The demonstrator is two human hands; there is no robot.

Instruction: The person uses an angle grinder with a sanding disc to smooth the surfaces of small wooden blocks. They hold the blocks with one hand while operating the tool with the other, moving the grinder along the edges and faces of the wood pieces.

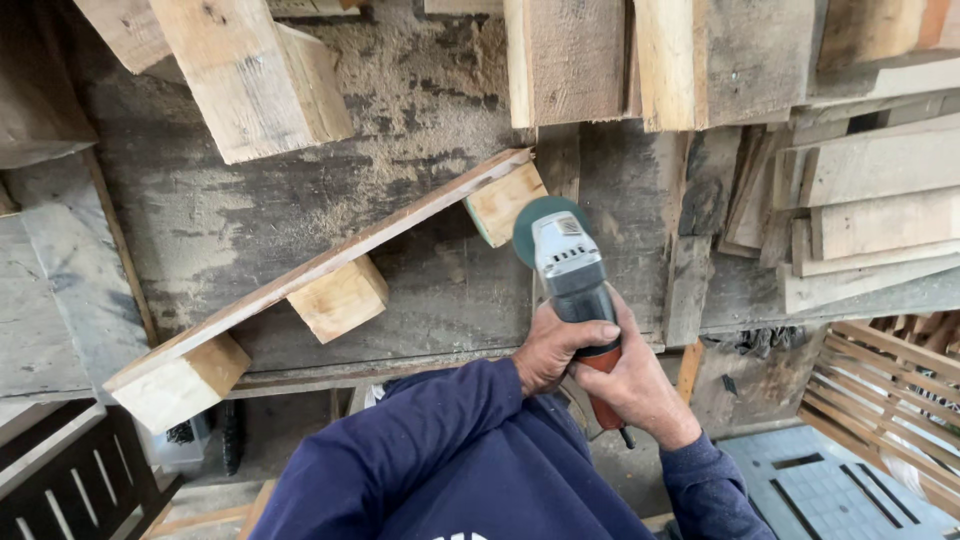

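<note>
Both hands grip an angle grinder (572,285). The left hand (553,345) is closed around the grey body of the tool from the left side, thumb laid across the top. The right hand (635,380) is closed around the rear of the tool, where the casing turns orange-red, and its fingers wrap the handle from the right. Both forearms wear dark blue sleeves (450,460).

The grinder points away from the person. Its green sanding disc (530,225) sits at the front end, just beside the end block (505,203) of a wooden assembly; whether disc and block touch cannot be told.

The assembly consists of a long narrow plank (320,265) lying diagonally across the worktop (420,110), from lower left to upper right. Three short square blocks are fixed along its near side: the end block at the upper right, a middle block (340,298) and a third block (180,380) at the lower left.

The worktop is a grey, worn surface dusted with sawdust. Thick timber beams (245,75) rest on its far left part. More sawn boards (620,60) lie at the far edge, and a stack of planks (870,200) lies to the right. A slatted wooden panel (890,385) stands at the lower right, beyond the worktop edge.
</note>
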